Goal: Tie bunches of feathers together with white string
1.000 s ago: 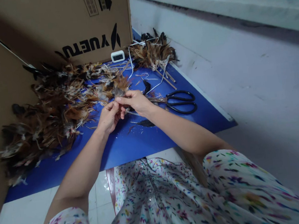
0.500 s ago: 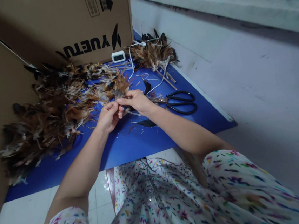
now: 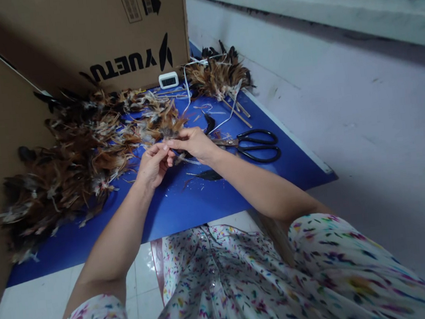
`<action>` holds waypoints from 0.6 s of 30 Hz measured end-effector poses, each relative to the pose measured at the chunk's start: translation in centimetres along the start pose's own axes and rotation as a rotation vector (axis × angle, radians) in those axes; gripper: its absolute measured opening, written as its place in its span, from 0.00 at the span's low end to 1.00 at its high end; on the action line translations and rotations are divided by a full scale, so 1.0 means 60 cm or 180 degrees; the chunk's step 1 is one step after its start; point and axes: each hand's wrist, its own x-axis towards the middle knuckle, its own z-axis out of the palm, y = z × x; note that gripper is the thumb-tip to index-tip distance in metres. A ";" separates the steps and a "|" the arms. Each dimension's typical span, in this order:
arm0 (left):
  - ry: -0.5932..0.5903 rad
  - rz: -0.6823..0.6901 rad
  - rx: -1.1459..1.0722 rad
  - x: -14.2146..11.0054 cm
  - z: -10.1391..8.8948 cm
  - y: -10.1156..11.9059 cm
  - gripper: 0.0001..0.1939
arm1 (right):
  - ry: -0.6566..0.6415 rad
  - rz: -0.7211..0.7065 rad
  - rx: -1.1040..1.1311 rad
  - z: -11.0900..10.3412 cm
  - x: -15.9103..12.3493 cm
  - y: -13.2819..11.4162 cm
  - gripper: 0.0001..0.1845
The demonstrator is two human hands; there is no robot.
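Note:
My left hand [image 3: 155, 164] and my right hand [image 3: 192, 144] meet fingertip to fingertip above the blue table [image 3: 186, 202]. Both are closed in a pinch. A tuft of brown and grey feathers [image 3: 170, 132] rises from between the right fingers and over its thumb. At the left fingertips, whatever is pinched is too small to make out. Beside the right wrist lie scissors [image 3: 258, 145] with black handles, their blades partly hidden by the hand. Below the right hand rests a dark loose feather [image 3: 209, 175].
A long heap of brown feathers [image 3: 80, 157] covers the table's left. At the back right lies a feather bundle [image 3: 215, 76] with sticks and white ribbon. A small digital clock [image 3: 169, 80] stands before a large cardboard box [image 3: 73, 37]. The wall [image 3: 304, 95] borders the right.
The feather tuft above my right hand sits slightly lower and further left. Both hands stay in nearly the same place.

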 end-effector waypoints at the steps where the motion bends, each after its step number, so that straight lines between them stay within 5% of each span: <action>1: 0.0022 0.0049 0.0037 0.000 0.000 0.000 0.16 | -0.0006 0.0030 -0.0005 0.001 -0.001 -0.001 0.21; 11: 0.0141 0.0645 0.0479 0.004 0.002 -0.008 0.19 | 0.0175 -0.0129 -0.0272 0.004 -0.002 -0.004 0.20; 18: 0.0018 0.0491 0.0459 -0.001 0.004 -0.005 0.21 | 0.0081 -0.0210 -0.0210 0.003 -0.002 -0.005 0.22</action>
